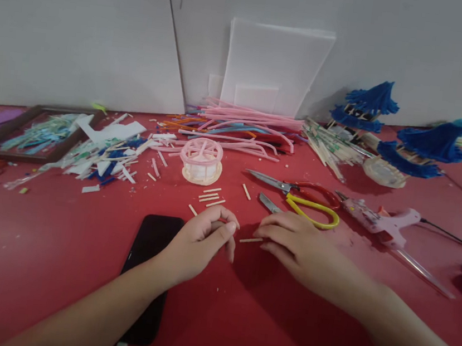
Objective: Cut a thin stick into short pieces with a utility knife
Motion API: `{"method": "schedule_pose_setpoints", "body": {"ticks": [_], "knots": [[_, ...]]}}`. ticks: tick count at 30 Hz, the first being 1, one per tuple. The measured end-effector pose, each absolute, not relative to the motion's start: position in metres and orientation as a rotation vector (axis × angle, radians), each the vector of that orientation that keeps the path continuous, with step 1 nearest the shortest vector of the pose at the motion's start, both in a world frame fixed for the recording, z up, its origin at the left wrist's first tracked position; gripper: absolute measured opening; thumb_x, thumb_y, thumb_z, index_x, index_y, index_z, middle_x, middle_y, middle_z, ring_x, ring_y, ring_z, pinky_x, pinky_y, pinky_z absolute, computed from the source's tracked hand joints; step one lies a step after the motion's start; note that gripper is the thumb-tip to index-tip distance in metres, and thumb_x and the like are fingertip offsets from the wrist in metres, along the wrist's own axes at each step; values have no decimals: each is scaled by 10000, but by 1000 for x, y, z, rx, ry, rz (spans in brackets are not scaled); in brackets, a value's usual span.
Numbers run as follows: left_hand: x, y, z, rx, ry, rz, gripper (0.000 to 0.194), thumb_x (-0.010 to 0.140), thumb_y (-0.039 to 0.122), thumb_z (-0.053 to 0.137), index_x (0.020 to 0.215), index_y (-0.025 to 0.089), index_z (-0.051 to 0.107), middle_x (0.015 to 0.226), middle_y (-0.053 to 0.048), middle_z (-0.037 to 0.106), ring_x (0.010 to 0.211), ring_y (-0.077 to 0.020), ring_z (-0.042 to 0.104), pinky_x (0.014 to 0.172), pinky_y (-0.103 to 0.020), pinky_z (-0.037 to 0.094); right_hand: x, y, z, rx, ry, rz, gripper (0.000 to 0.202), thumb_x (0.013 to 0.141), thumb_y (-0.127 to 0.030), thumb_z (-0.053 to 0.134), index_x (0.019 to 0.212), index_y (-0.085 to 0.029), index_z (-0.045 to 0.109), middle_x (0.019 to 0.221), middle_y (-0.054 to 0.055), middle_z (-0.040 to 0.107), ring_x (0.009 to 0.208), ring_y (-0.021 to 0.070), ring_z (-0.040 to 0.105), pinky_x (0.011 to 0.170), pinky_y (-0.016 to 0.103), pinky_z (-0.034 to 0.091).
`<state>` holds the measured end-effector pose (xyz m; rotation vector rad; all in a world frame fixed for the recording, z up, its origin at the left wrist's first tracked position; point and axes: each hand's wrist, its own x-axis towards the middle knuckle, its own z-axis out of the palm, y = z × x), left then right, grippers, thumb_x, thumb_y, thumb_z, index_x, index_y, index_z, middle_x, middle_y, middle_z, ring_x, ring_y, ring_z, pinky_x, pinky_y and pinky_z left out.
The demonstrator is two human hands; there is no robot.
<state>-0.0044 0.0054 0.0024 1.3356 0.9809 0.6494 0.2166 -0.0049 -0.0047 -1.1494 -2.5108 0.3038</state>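
My left hand (201, 242) is above the red table, left of centre, with its fingers curled and the thumb close against them. Anything between those fingertips is too small or hidden to make out. My right hand (301, 246) reaches in from the right, palm down, and pinches one end of a short wooden stick (250, 240) that points toward my left hand. Several similar cut sticks (210, 196) lie just beyond my left hand. Behind them stands a small round pink-and-white frame (201, 161) on a pale base.
A black phone (148, 264) lies under my left forearm. Red-handled scissors (296, 189), yellow-handled scissors (310, 210) and a glue gun (385, 223) lie to the right. Pink strips (246, 119), offcuts (109, 152), a brown frame (26, 159) and blue-roofed models (419, 148) are farther back.
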Motion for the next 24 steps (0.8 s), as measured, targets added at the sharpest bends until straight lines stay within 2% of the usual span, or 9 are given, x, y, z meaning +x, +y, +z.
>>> {"method": "schedule_pose_setpoints", "body": {"ticks": [4, 8, 16, 21, 24], "knots": [[-6, 3, -2, 1537, 1082, 706, 168, 930, 371, 453, 959, 209, 486, 733, 2, 700, 521, -99, 481, 541, -228, 357, 235, -3, -12, -1432, -2360, 102, 203, 930, -230, 478, 1060, -170, 623, 1069, 131, 666, 1002, 283, 625, 847, 457, 512], [-6, -1, -2, 1832, 1173, 646, 181, 938, 347, 451, 890, 196, 538, 843, -33, 726, 636, -131, 584, 587, -249, 395, 246, -1, -24, -1557, -2347, -10, 249, 886, -284, 541, 1073, -136, 612, 1097, 159, 668, 1058, 332, 614, 892, 517, 493], [-6, -2, -2, 1879, 1100, 658, 216, 942, 321, 454, 899, 178, 611, 817, -33, 695, 665, -129, 643, 598, -231, 467, 241, -1, -23, -1639, -2249, 13, 245, 868, -298, 506, 1036, -175, 637, 1073, 118, 684, 959, 293, 653, 816, 460, 532], [-3, -1, -4, 1557, 1058, 719, 167, 916, 314, 492, 907, 175, 584, 848, -45, 687, 716, -142, 701, 584, -208, 518, 232, -4, -19, -1538, -2344, -51, 197, 850, -249, 548, 1003, -182, 651, 983, 102, 679, 939, 281, 629, 797, 434, 522], [-2, 2, -3, 1402, 1096, 744, 169, 896, 326, 522, 880, 173, 590, 814, -40, 680, 717, -143, 698, 588, -207, 531, 222, -6, -17, -1376, -2388, -45, 191, 867, -209, 572, 1038, -185, 652, 1007, 94, 656, 936, 259, 599, 820, 426, 508]]}}
